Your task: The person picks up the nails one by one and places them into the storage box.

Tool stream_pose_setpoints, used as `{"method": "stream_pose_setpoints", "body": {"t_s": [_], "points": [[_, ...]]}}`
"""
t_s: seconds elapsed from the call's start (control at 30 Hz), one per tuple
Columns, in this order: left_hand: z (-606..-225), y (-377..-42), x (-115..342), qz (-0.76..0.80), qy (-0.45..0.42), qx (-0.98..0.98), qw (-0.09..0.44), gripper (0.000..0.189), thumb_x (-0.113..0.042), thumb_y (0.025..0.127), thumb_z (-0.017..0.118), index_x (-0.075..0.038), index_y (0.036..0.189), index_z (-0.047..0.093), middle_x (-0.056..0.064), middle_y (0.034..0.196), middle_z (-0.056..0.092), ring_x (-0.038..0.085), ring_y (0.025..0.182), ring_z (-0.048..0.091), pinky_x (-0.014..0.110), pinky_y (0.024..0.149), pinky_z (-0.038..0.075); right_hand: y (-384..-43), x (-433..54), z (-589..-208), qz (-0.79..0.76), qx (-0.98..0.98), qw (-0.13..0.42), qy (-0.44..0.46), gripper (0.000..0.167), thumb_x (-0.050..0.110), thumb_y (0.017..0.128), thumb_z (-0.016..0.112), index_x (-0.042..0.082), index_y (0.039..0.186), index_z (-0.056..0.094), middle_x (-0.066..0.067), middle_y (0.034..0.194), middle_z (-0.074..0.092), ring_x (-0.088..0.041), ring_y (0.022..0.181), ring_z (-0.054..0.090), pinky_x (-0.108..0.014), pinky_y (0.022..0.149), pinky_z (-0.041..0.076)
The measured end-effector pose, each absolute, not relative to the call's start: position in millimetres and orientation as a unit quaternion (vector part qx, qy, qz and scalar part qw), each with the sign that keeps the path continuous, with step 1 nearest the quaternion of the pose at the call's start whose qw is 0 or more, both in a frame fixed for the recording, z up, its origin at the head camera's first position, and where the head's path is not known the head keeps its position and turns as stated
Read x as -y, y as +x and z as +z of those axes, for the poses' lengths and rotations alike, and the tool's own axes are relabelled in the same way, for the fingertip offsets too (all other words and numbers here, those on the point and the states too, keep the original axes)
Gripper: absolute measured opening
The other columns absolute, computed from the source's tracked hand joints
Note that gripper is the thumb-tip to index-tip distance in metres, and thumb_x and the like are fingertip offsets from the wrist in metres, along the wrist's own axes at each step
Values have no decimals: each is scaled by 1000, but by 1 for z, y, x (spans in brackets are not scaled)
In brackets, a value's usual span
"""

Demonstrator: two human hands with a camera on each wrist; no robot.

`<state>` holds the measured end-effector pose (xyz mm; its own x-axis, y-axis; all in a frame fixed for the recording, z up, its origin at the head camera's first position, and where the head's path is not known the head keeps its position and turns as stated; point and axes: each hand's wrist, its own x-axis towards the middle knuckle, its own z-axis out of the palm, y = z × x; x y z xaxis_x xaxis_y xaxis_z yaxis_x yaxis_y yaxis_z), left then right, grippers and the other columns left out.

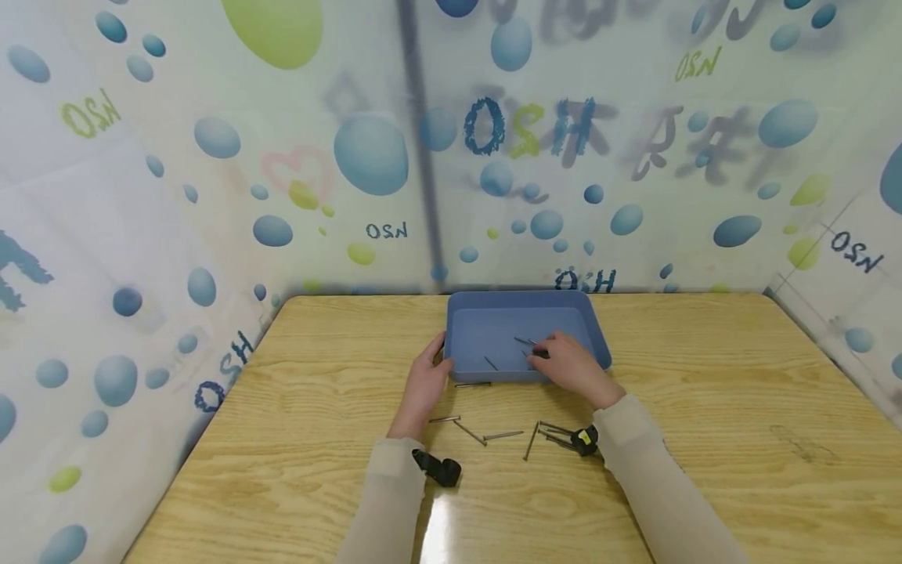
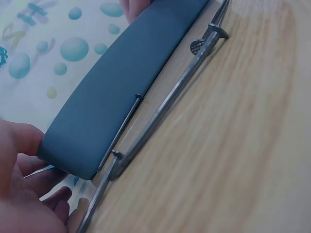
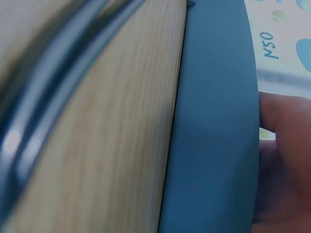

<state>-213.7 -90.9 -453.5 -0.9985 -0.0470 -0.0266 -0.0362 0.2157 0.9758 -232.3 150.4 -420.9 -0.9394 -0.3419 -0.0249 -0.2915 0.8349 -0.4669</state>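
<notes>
A blue rectangular tray (image 1: 486,376) stands at the back of the wooden table. My left hand (image 1: 425,384) holds its front left corner; in the left wrist view the thumb lies against the corner and the fingers bend around the side. Over the tray's right half, my right hand (image 1: 572,366) reaches in with bent fingers, close to a couple of nails (image 1: 523,341). Whether it pinches one is hidden. Another nail (image 1: 491,363) lies on the tray floor. Just outside the front wall rests a nail (image 1: 473,385), also seen in the left wrist view.
Several loose nails (image 1: 503,435) lie on the table (image 1: 324,454) in front of the tray, with more nails (image 1: 555,428) bunched near the right wrist. Black cameras (image 1: 442,470) are strapped to both wrists. A patterned cloth wall (image 1: 437,211) rises behind the table.
</notes>
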Motion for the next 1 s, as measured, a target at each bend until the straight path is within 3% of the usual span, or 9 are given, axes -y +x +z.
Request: {"method": "stream_pose_setpoints", "body": {"t_s": [1.0], "points": [[-454, -214, 91, -621, 32, 783, 2, 52, -14, 90, 46, -16, 140, 31, -3, 142, 29, 17, 131, 22, 37, 104, 22, -232, -152, -422, -262, -950, 24, -169, 35, 29, 89, 53, 6, 114, 60, -12, 109, 51, -28, 97, 48, -45, 78, 41]]}}
